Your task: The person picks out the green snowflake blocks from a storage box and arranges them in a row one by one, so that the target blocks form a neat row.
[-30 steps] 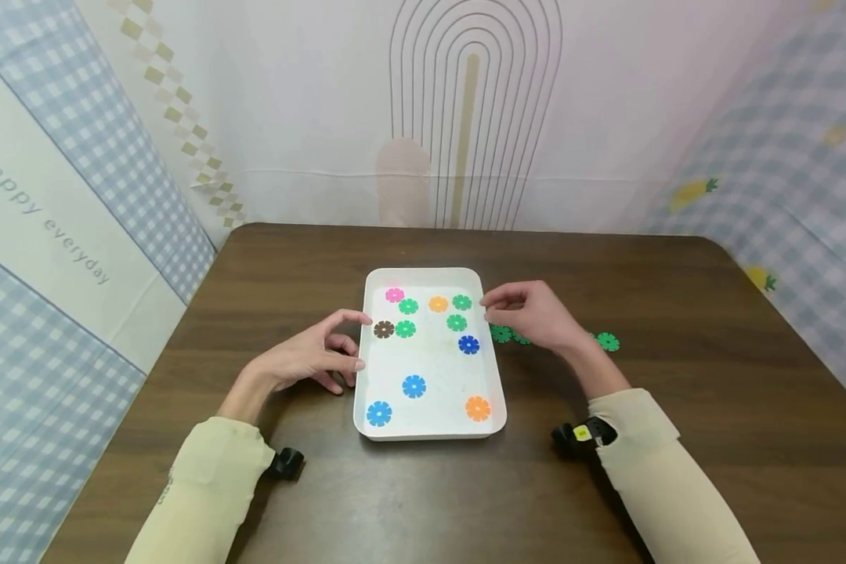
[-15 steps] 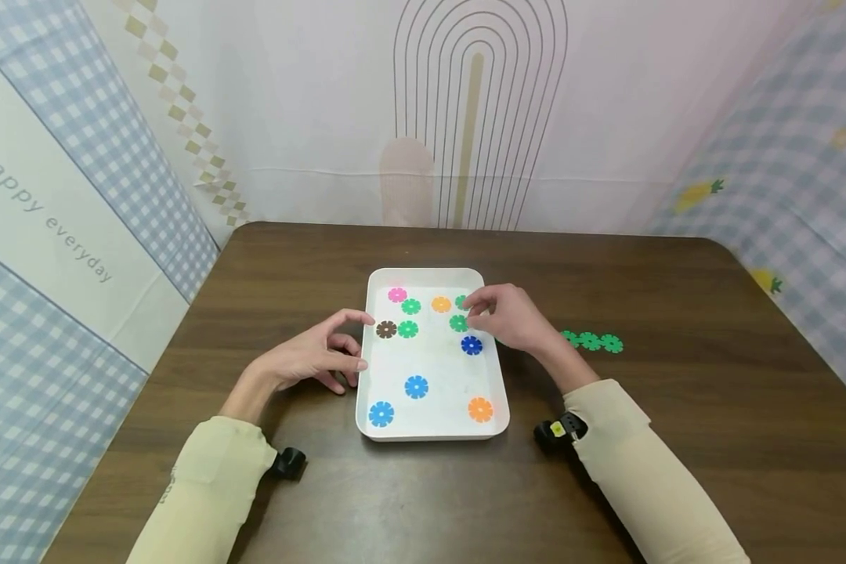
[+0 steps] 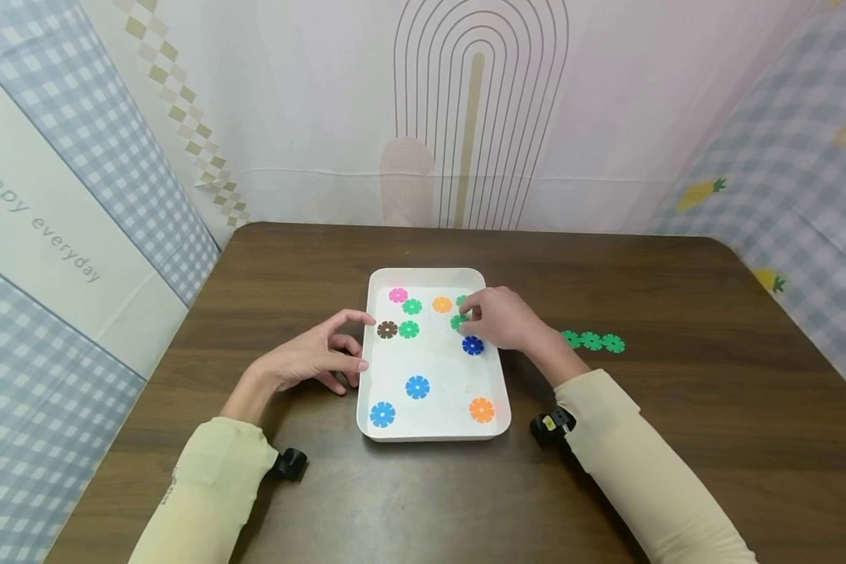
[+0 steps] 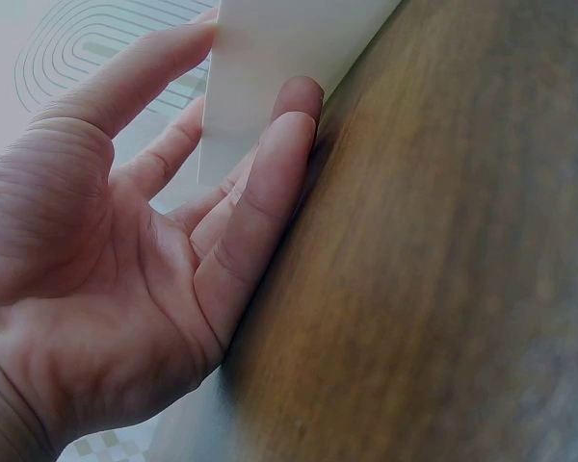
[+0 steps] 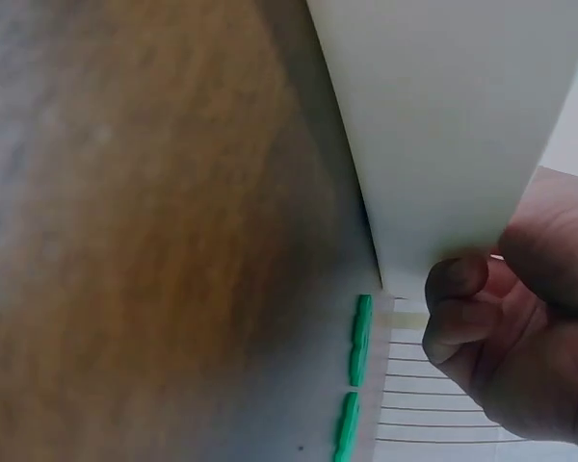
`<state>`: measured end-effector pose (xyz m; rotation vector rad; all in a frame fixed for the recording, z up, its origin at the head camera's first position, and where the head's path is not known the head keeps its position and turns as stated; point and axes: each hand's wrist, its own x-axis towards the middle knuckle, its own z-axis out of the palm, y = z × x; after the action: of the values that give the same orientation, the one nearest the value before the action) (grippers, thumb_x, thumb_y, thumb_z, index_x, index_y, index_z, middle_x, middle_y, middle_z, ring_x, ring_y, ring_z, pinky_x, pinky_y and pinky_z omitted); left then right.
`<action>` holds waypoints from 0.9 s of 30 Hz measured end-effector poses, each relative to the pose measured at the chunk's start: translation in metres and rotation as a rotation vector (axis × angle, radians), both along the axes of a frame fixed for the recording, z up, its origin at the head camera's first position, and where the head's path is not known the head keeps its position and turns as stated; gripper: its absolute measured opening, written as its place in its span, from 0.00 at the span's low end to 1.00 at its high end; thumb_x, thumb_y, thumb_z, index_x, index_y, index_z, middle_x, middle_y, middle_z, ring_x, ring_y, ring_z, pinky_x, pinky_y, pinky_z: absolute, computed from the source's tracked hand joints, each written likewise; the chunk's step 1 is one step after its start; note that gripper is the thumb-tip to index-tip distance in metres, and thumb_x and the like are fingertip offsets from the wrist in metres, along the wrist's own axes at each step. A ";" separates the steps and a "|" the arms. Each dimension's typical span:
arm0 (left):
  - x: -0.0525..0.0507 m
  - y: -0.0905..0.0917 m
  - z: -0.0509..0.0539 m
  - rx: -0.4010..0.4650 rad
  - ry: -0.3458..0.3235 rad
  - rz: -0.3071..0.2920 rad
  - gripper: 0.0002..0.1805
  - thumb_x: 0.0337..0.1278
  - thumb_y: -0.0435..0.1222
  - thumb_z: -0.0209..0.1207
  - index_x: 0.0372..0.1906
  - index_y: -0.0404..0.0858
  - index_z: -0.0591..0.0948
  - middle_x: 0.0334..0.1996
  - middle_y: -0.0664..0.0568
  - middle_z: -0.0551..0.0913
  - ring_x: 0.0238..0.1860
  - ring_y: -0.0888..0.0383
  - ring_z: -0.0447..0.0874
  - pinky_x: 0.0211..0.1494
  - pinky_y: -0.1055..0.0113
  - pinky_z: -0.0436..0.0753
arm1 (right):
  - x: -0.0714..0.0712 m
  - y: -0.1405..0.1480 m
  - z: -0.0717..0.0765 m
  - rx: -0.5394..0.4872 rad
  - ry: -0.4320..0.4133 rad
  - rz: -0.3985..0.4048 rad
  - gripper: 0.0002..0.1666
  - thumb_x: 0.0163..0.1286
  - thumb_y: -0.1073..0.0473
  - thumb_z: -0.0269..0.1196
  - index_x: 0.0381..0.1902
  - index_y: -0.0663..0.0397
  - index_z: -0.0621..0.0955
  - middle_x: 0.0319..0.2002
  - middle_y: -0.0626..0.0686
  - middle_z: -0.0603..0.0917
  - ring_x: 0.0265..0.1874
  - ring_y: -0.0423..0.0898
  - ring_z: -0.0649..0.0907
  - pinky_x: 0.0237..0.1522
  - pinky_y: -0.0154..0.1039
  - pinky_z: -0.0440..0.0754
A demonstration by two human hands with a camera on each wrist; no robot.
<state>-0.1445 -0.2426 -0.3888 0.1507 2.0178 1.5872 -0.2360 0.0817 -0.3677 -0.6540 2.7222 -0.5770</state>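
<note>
My left hand [image 3: 306, 356] is at the left edge of a shallow white tray [image 3: 437, 427]. Its thumb and index finger reach over the rim, while other fingers lie against the outer wall in the left wrist view. My right hand [image 3: 500, 317] reaches over the tray's right rim. Its thumb and index tips are at a green snowflake building disc [image 3: 457, 322] lying flat inside; the rim hides them in the right wrist view, so contact is unclear. Another green disc [image 3: 460, 300] is partly covered by that hand, and a dark blue disc [image 3: 473, 345] lies just below it.
More discs lie loose in the tray: pink [image 3: 398, 295], brown [image 3: 387, 330], orange [image 3: 482, 410] and light blue [image 3: 417, 387] among them. To the right, a row of green discs [image 3: 591, 341] rests on the brown table [image 3: 677, 423], partly behind my right arm.
My right hand has moved left from beside the tray's right rim to the green discs inside, its thumb and index finger lowering slightly. The left hand stays at the tray's edge.
</note>
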 end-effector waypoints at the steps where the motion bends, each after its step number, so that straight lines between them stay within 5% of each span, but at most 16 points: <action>1: 0.000 0.000 0.000 0.000 0.001 -0.001 0.42 0.64 0.37 0.72 0.77 0.48 0.62 0.42 0.44 0.82 0.36 0.49 0.87 0.37 0.56 0.90 | 0.000 0.000 0.001 0.009 0.001 0.005 0.22 0.70 0.54 0.73 0.60 0.54 0.87 0.38 0.53 0.86 0.36 0.49 0.81 0.37 0.39 0.80; 27: 0.000 0.001 -0.001 -0.007 0.004 0.002 0.42 0.65 0.37 0.72 0.77 0.48 0.62 0.41 0.44 0.82 0.36 0.49 0.87 0.37 0.56 0.91 | -0.003 -0.009 0.004 0.095 -0.055 0.071 0.21 0.72 0.51 0.71 0.55 0.57 0.85 0.40 0.54 0.81 0.39 0.48 0.79 0.39 0.40 0.75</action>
<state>-0.1448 -0.2420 -0.3894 0.1492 2.0267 1.5819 -0.2391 0.0731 -0.3641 -0.6964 2.6449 -0.4396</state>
